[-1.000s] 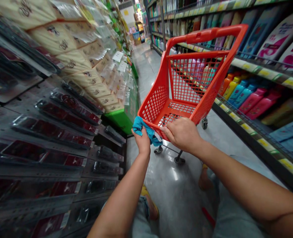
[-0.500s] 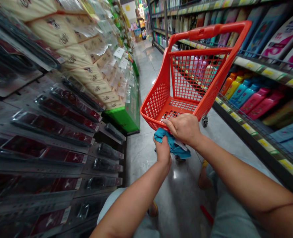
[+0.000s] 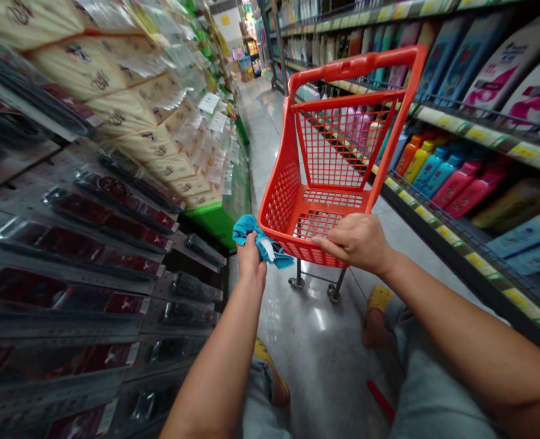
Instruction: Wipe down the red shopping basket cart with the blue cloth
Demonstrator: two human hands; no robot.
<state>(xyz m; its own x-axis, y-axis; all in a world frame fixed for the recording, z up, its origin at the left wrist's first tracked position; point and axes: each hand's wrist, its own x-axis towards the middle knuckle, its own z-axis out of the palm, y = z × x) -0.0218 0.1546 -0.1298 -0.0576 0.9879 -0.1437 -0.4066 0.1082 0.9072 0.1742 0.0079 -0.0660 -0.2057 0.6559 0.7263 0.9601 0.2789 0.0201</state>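
Note:
A red plastic shopping cart [image 3: 292, 183] stands in front of me, its handle at the far end and its basket tilted in view. My right hand [image 3: 359, 241] is closed over the basket's near rim at the right, thumb lying along the edge. At the left front corner, my left hand [image 3: 251, 256] grips a crumpled blue cloth [image 3: 246, 228] with a white tag on it. Part of the cloth lies against the basket's outer wall. The basket holds nothing that I can see.
Shelves of shampoo bottles [image 3: 448, 174] line the right side. Packaged goods on hooks [image 3: 96, 256] and stacked tissue packs [image 3: 155, 143] crowd the left. Cart wheels [image 3: 334, 292] rest on the grey tiled floor [image 3: 315, 353]. A red strip [image 3: 380, 399] lies between my feet.
My left hand has moved left with the blue cloth, from under the near rim to the basket's left corner. My right hand still grips the rim; the cart sits slightly further left in view.

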